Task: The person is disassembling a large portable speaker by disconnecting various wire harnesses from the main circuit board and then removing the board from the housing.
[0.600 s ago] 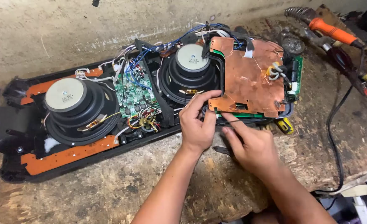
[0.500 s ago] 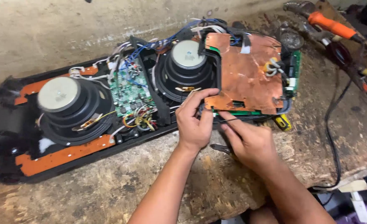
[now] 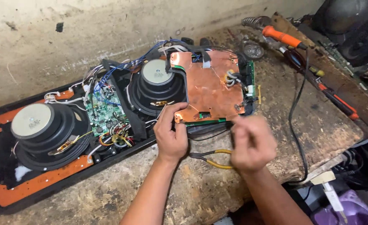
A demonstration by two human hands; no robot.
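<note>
The flat copper-clad circuit board (image 3: pixel 209 85), lying over the right end of the long black opened speaker case (image 3: pixel 109 160), is being gripped at its near-left corner by the left hand (image 3: pixel 171 135). The right hand (image 3: pixel 250 141) is being held closed beside it, blurred, perhaps pinching something small. Lifting the board is judged the next move, calling for care with the wires.

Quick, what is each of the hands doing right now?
Left hand: closed, gripping the lower corner of the copper-clad board.
Right hand: blurred, fingers curled; any hold cannot be told.

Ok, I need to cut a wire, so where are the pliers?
The yellow-handled pliers lie on the bench near its front edge, between the left hand and right hand.
</note>
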